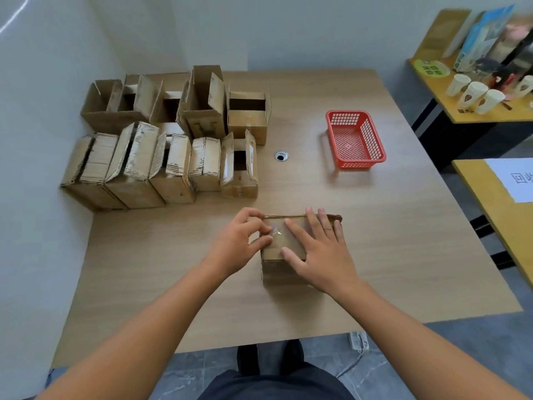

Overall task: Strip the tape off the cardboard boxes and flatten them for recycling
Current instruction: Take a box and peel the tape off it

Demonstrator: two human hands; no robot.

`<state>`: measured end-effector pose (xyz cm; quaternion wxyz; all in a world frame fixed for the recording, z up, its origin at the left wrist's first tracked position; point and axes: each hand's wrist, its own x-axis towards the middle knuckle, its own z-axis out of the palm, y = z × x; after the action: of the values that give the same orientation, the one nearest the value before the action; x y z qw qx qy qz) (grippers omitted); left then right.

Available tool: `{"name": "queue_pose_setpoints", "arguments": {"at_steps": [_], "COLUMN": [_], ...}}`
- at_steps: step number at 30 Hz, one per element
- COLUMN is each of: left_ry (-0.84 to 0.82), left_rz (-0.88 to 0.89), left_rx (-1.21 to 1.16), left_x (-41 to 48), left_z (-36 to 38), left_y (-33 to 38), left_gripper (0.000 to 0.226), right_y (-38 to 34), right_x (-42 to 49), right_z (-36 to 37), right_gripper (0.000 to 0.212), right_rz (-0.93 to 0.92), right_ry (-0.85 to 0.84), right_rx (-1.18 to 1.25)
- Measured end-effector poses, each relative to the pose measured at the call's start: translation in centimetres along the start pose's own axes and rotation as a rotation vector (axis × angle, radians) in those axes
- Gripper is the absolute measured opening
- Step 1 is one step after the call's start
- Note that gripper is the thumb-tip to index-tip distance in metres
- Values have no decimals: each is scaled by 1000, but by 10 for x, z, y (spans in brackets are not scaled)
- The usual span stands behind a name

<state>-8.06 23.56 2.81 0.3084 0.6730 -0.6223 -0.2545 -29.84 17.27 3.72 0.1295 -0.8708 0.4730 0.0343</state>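
A small cardboard box [277, 264] stands on the wooden table [403, 255] in front of me. Clear tape [277, 232] runs across its top, with one end lifted and crinkled. My left hand [239, 243] is at the box's left edge, thumb and forefinger pinched on the lifted tape end. My right hand [320, 249] lies flat on the box's top and right side, fingers spread, pressing it down. Several more cardboard boxes [173, 140] with open flaps stand in two rows at the table's far left.
A red plastic basket [356, 140] sits at the far right of the table. A round cable hole [281, 156] lies between the boxes and the basket. Walls close in the left and the back. Yellow side tables [461, 111] with paper cups stand to the right.
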Motion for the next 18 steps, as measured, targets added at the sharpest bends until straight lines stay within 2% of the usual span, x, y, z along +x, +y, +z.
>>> {"name": "queue_pose_setpoints", "arguments": {"at_steps": [7,14,18], "left_ry": [-44,-135,-260], "left_rz": [16,95,82], "left_rx": [43,457,413], "left_x": [4,19,30], "left_z": [-13,-30,-35], "left_y": [-1,15,16], "left_gripper": [21,24,17], "right_y": [-1,-15,-17], "right_x": [-4,-3,-4], "right_z": [4,6,7], "right_gripper": [76,74,73], "right_rz": [58,97,104], "right_ry": [13,34,29], "right_rx": [6,10,14]}}
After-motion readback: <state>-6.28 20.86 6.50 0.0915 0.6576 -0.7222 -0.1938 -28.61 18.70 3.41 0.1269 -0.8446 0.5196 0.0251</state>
